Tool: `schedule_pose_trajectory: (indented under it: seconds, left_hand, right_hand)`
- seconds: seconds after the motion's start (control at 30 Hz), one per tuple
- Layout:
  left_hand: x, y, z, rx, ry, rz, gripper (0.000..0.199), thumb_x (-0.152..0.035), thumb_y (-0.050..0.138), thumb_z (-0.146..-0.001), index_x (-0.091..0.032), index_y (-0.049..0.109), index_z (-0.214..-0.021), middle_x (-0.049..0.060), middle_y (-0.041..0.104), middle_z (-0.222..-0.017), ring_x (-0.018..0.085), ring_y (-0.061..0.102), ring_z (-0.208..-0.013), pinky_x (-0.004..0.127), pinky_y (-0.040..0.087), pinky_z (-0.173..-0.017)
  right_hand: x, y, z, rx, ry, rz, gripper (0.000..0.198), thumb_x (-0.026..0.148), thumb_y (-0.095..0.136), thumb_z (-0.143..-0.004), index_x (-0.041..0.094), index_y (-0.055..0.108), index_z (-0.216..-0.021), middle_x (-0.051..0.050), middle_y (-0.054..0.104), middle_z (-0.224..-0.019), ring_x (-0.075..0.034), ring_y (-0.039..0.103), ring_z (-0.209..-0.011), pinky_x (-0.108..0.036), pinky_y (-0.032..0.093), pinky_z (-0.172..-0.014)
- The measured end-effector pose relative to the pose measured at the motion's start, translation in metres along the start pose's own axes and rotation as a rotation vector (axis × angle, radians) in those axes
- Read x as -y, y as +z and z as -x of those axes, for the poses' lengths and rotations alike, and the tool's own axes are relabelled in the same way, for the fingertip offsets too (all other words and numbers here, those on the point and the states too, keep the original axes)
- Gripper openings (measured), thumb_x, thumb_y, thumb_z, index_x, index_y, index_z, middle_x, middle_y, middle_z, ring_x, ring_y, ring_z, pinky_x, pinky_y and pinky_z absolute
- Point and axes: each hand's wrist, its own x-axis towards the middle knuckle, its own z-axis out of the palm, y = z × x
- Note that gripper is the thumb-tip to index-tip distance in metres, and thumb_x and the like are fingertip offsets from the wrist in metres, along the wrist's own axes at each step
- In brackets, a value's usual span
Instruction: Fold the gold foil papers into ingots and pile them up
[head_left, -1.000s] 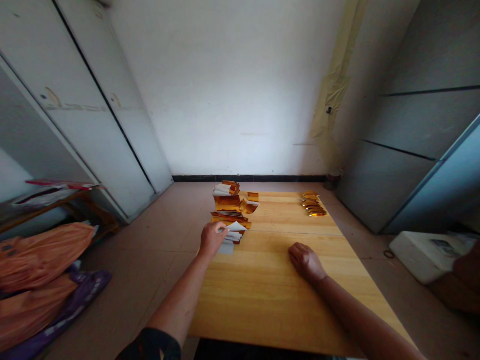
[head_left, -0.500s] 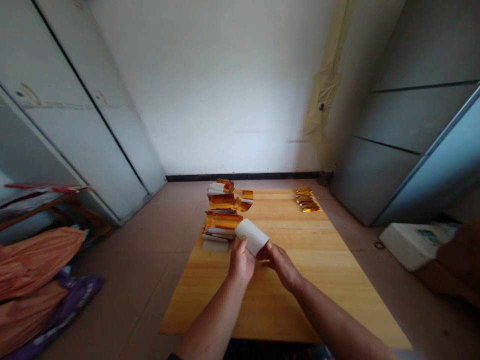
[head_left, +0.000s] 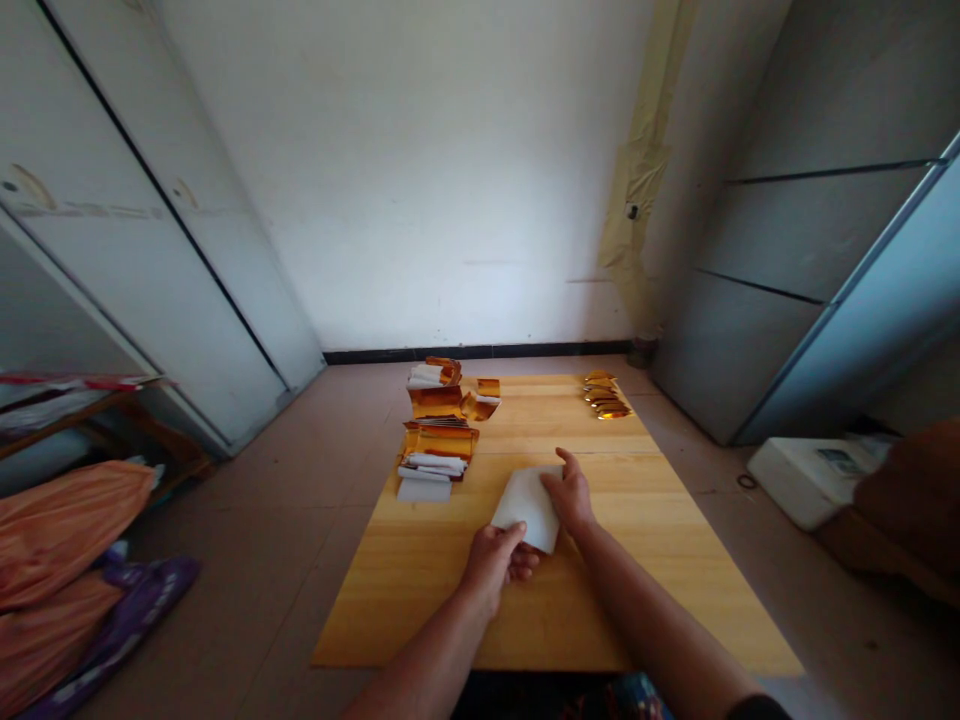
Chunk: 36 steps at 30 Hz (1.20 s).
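Note:
A white sheet of card point(head_left: 528, 505) is held low over the wooden table point(head_left: 420, 600), its pale face towards me. My left hand point(head_left: 495, 565) pinches its near edge, thumb on top and fingers beneath. At its right edge, my right hand point(head_left: 571, 497) grips with the thumb over the face; the other fingers are partly hidden. Left of my hands lie curled gold-and-white card pieces point(head_left: 439, 440) in a stack, with more gold pieces point(head_left: 435, 402) behind. Two small gold pieces point(head_left: 487, 387) rest beside those.
Several folded gold pieces point(head_left: 606, 398) lie in a row at the table's far right corner. Grey cabinets point(head_left: 780, 230) stand on the right, and a white foam box point(head_left: 799, 480) sits on the floor. Orange and purple bags point(head_left: 82, 530) are at the left.
The card was curled with its white side out; now it is flatter. My hands have moved slightly right and nearer, and my right hand has shifted up along the card's right edge.

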Motion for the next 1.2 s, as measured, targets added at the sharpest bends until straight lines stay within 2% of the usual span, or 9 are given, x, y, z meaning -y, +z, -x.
schedule_pose_trajectory:
  seconds: [0.1, 0.27, 0.37, 0.47, 0.57, 0.7, 0.87, 1.07, 1.2]
  left_hand:
    - [-0.007, -0.014, 0.004, 0.092, -0.072, -0.299, 0.057, -0.07, 0.052, -0.068, -0.014, 0.054, -0.057, 0.006, 0.064, -0.057, 0.012, 0.057, -0.043, 0.021, 0.039, -0.043]
    - [-0.027, -0.042, 0.007, 0.312, -0.145, -0.938, 0.056, -0.063, 0.052, -0.072, -0.015, 0.05, -0.043, 0.003, 0.053, -0.039, 0.012, 0.047, -0.033, 0.024, 0.038, -0.042]
    - [-0.04, -0.043, 0.002, 0.204, 0.068, -1.086, 0.043, -0.048, 0.048, -0.079, -0.016, 0.056, -0.053, 0.002, 0.056, -0.046, 0.014, 0.052, -0.041, 0.026, 0.043, -0.047]
    - [-0.049, -0.033, -0.009, 0.106, 0.619, -1.219, 0.019, -0.026, 0.051, -0.078, -0.018, 0.067, -0.073, 0.005, 0.069, -0.079, 0.018, 0.063, -0.078, 0.029, 0.047, -0.073]
    - [-0.048, -0.023, -0.02, 0.335, 0.896, -1.261, 0.025, -0.019, 0.055, -0.076, -0.023, 0.069, -0.097, 0.006, 0.064, -0.114, 0.02, 0.056, -0.108, 0.033, 0.04, -0.097]
    - [-0.036, -0.024, -0.028, 0.491, 0.863, -1.439, 0.058, -0.043, 0.075, -0.06, -0.025, 0.064, -0.113, 0.011, 0.053, -0.131, 0.031, 0.05, -0.117, 0.042, 0.037, -0.099]
    - [-0.021, -0.033, -0.03, 0.446, 0.917, -1.439, 0.049, -0.05, 0.066, -0.073, -0.031, 0.06, -0.118, 0.008, 0.051, -0.133, 0.028, 0.048, -0.119, 0.044, 0.035, -0.099]
    - [-0.021, -0.031, -0.032, 0.399, 0.925, -1.372, 0.036, -0.049, 0.058, -0.08, -0.03, 0.065, -0.11, 0.006, 0.058, -0.126, 0.026, 0.052, -0.112, 0.042, 0.037, -0.096]
    - [-0.026, -0.028, -0.037, 0.394, 0.912, -1.277, 0.029, -0.036, 0.049, -0.087, -0.025, 0.068, -0.106, 0.006, 0.064, -0.117, 0.022, 0.056, -0.106, 0.038, 0.04, -0.094]
  right_hand:
    - [0.001, -0.007, 0.005, 0.068, -0.21, 0.505, 0.037, 0.024, 0.049, -0.08, 0.018, 0.052, -0.117, -0.009, 0.062, -0.101, -0.019, 0.061, -0.085, -0.028, 0.045, -0.07]
    - [0.014, -0.011, 0.02, 0.212, -0.283, 1.004, 0.02, 0.019, 0.042, -0.088, 0.02, 0.058, -0.099, -0.006, 0.06, -0.096, -0.014, 0.06, -0.071, -0.023, 0.038, -0.058]
    - [0.016, -0.01, 0.025, 0.206, -0.334, 1.103, 0.022, 0.021, 0.036, -0.092, 0.021, 0.058, -0.092, -0.006, 0.057, -0.091, -0.013, 0.057, -0.07, -0.023, 0.035, -0.056]
    - [0.016, -0.012, 0.028, 0.204, -0.353, 1.131, 0.021, 0.024, 0.038, -0.093, 0.022, 0.059, -0.09, -0.006, 0.056, -0.091, -0.014, 0.055, -0.072, -0.023, 0.035, -0.057]
    - [0.018, -0.014, 0.028, 0.205, -0.368, 1.141, 0.017, 0.025, 0.043, -0.09, 0.023, 0.06, -0.09, -0.009, 0.056, -0.102, -0.017, 0.054, -0.081, -0.024, 0.037, -0.06]
    - [0.014, -0.017, 0.024, 0.156, -0.448, 1.109, 0.016, 0.028, 0.049, -0.088, 0.024, 0.064, -0.091, -0.01, 0.047, -0.131, -0.023, 0.05, -0.099, -0.033, 0.041, -0.072]
    - [0.003, -0.036, 0.018, 0.127, -0.529, 0.773, 0.023, 0.027, 0.05, -0.086, 0.021, 0.065, -0.103, -0.013, 0.055, -0.12, -0.024, 0.051, -0.103, -0.038, 0.043, -0.083]
    - [0.006, -0.068, 0.048, 0.578, -0.76, 0.576, 0.042, 0.05, 0.059, -0.077, 0.02, 0.063, -0.106, -0.01, 0.064, -0.103, -0.024, 0.056, -0.097, -0.04, 0.04, -0.089]
    - [0.005, -0.072, 0.062, 0.585, -0.746, 0.651, 0.032, 0.039, 0.058, -0.08, 0.021, 0.064, -0.106, -0.011, 0.062, -0.113, -0.024, 0.054, -0.104, -0.041, 0.036, -0.093]
